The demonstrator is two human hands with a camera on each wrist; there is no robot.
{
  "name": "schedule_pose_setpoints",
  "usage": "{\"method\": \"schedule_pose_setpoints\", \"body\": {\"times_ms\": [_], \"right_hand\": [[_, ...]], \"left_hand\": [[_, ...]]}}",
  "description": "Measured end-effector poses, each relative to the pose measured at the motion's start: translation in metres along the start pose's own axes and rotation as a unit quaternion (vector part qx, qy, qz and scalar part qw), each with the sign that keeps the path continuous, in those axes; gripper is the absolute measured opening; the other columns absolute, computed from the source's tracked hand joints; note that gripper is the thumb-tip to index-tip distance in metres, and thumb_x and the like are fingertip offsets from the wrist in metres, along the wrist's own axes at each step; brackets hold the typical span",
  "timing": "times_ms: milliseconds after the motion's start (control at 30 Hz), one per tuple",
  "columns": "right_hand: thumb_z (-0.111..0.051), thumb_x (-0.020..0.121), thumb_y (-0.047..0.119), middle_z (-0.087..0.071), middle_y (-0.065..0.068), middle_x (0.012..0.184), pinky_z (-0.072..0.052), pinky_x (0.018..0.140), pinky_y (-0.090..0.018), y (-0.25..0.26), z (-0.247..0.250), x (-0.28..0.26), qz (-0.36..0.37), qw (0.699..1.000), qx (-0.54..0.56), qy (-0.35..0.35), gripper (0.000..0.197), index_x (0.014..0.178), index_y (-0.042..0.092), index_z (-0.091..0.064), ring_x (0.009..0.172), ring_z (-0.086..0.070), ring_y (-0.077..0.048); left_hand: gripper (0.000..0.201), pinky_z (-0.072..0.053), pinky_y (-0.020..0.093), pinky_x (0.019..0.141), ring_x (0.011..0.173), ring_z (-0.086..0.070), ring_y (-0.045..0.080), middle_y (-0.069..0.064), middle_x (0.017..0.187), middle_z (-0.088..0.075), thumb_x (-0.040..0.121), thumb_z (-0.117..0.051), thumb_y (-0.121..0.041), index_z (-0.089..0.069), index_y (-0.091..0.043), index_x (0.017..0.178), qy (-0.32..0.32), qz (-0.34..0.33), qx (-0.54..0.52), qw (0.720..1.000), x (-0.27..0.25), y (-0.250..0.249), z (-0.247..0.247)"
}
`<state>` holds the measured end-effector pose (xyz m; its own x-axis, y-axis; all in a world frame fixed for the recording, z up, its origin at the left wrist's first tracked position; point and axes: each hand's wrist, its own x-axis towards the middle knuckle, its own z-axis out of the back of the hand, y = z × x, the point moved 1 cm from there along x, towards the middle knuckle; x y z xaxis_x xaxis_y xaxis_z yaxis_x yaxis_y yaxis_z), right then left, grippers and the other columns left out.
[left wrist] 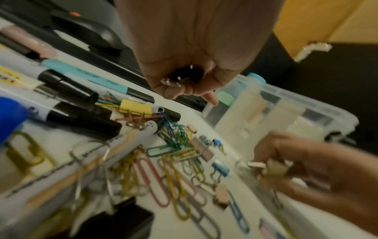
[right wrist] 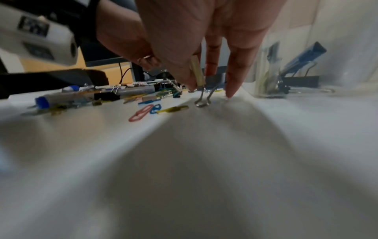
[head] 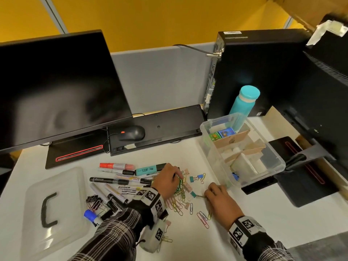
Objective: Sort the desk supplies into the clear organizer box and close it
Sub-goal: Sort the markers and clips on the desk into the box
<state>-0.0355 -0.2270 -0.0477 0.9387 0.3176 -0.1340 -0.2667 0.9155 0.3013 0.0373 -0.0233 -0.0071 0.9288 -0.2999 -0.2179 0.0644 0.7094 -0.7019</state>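
Note:
The clear organizer box (head: pixel 281 163) stands open at the right, split by cardboard dividers, with binder clips in its near corner (right wrist: pixel 302 55). Its lid (head: pixel 62 182) lies flat at the left. Several markers (head: pixel 120 180) and a heap of coloured paper clips (head: pixel 178 196) cover the middle of the desk. My left hand (head: pixel 177 176) hovers over the heap, fingers curled round a small binder clip (left wrist: pixel 170 82). My right hand (head: pixel 209 194) is by the box's near left corner. It pinches a yellowish binder clip (right wrist: pixel 198 73) whose wire handles touch the desk.
A dark monitor (head: pixel 56 87) is at the back left, with a mouse (head: pixel 131 133) and an upturned keyboard (head: pixel 165 123) behind the supplies. A teal bottle (head: pixel 243 104) and a PC tower (head: pixel 254 72) stand behind the box. A second monitor's base (head: pixel 301 176) lies right of it.

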Motion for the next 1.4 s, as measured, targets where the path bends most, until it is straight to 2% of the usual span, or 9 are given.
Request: {"method": "schedule_pose_setpoints", "body": {"times_ms": [100, 200, 300, 533, 733, 900, 1033, 1167, 1400], "right_hand": [[-0.057, 0.089, 0.02, -0.048, -0.002, 0.104, -0.047, 0.075, -0.024, 0.001, 0.008, 0.005, -0.018, 0.995, 0.094, -0.002, 0.012, 0.097, 0.011, -0.059, 0.086, -0.051, -0.017], [-0.06, 0.085, 0.016, -0.041, 0.004, 0.099, -0.041, 0.075, -0.015, 0.004, 0.016, 0.01, -0.026, 0.983, 0.178, -0.038, 0.009, 0.089, 0.015, -0.052, 0.082, -0.047, -0.011], [-0.057, 0.085, 0.012, -0.048, 0.002, 0.094, -0.039, 0.068, -0.014, 0.006, 0.016, 0.015, -0.04, 0.967, 0.249, -0.035, 0.012, 0.088, 0.016, -0.047, 0.076, -0.047, -0.006], [-0.045, 0.096, 0.017, -0.057, 0.0, 0.08, -0.044, 0.061, -0.017, 0.005, 0.011, 0.023, -0.108, 0.919, 0.378, 0.034, 0.006, 0.093, 0.018, -0.041, 0.059, -0.048, 0.0], [-0.045, 0.094, 0.006, -0.055, 0.013, 0.078, -0.037, 0.052, -0.006, 0.005, 0.011, 0.035, -0.15, 0.888, 0.432, 0.052, 0.02, 0.107, 0.012, -0.059, 0.05, -0.05, 0.011], [-0.051, 0.095, 0.026, -0.059, 0.012, 0.082, -0.036, 0.062, -0.009, 0.007, 0.01, 0.039, -0.094, 0.941, 0.318, 0.067, 0.01, 0.089, 0.027, -0.058, 0.063, -0.05, 0.006], [-0.048, 0.095, 0.027, -0.056, 0.002, 0.119, -0.042, 0.093, -0.028, 0.009, 0.002, 0.041, -0.02, 0.981, 0.143, 0.127, 0.031, 0.125, 0.025, -0.051, 0.108, -0.052, -0.017], [-0.045, 0.096, 0.022, -0.052, -0.001, 0.12, -0.043, 0.089, -0.034, 0.014, 0.003, 0.043, 0.014, 0.988, 0.063, 0.14, 0.029, 0.125, 0.023, -0.046, 0.109, -0.045, -0.021], [-0.039, 0.098, 0.015, -0.047, -0.009, 0.126, -0.041, 0.087, -0.034, 0.029, 0.017, 0.044, 0.007, 0.985, -0.003, 0.175, 0.024, 0.121, 0.01, -0.041, 0.113, -0.042, -0.024]], "left_hand": [[0.014, -0.046, 0.026, 0.083, 0.093, -0.052, 0.012, -0.003, 0.111, -0.043, 0.092, -0.052, -0.027, -0.057, -0.023, 0.105, 0.051, -0.031, 0.104, 0.993, 0.0, -0.005, -0.013], [0.043, -0.048, 0.036, 0.093, 0.11, -0.048, 0.017, -0.003, 0.124, -0.037, 0.087, -0.061, -0.038, -0.048, -0.021, 0.124, 0.101, -0.043, 0.206, 0.972, 0.003, -0.004, -0.028], [0.045, -0.05, 0.039, 0.091, 0.117, -0.046, 0.023, 0.003, 0.132, -0.036, 0.091, -0.058, -0.033, -0.043, -0.014, 0.129, 0.115, -0.054, 0.274, 0.953, 0.004, -0.005, -0.035], [0.031, -0.05, 0.034, 0.077, 0.1, -0.054, 0.02, 0.002, 0.121, -0.042, 0.091, -0.055, -0.037, -0.048, -0.015, 0.113, 0.09, -0.047, 0.233, 0.967, -0.002, 0.009, -0.033], [0.021, -0.045, 0.025, 0.068, 0.077, -0.052, 0.008, -0.011, 0.094, -0.052, 0.09, -0.056, -0.039, -0.041, -0.029, 0.102, 0.023, -0.021, 0.098, 0.995, -0.014, 0.016, -0.017], [0.019, -0.043, 0.02, 0.06, 0.067, -0.05, -0.002, -0.015, 0.088, -0.056, 0.087, -0.059, -0.037, -0.042, -0.033, 0.096, -0.016, 0.006, 0.039, 0.999, -0.02, 0.024, -0.004], [0.021, -0.047, 0.024, 0.063, 0.074, -0.056, 0.0, -0.015, 0.091, -0.061, 0.085, -0.06, -0.037, -0.04, -0.036, 0.092, -0.024, 0.023, 0.009, 0.999, -0.023, 0.029, 0.002], [0.022, -0.035, 0.019, 0.055, 0.061, -0.045, -0.002, -0.017, 0.082, -0.054, 0.086, -0.063, -0.038, -0.044, -0.03, 0.093, -0.027, 0.033, 0.005, 0.999, -0.026, 0.032, 0.007], [0.021, -0.041, 0.02, 0.061, 0.064, -0.048, 0.0, -0.012, 0.099, -0.058, 0.091, -0.058, -0.029, -0.047, -0.031, 0.108, -0.023, 0.015, 0.002, 1.0, -0.031, 0.041, 0.011]]}}
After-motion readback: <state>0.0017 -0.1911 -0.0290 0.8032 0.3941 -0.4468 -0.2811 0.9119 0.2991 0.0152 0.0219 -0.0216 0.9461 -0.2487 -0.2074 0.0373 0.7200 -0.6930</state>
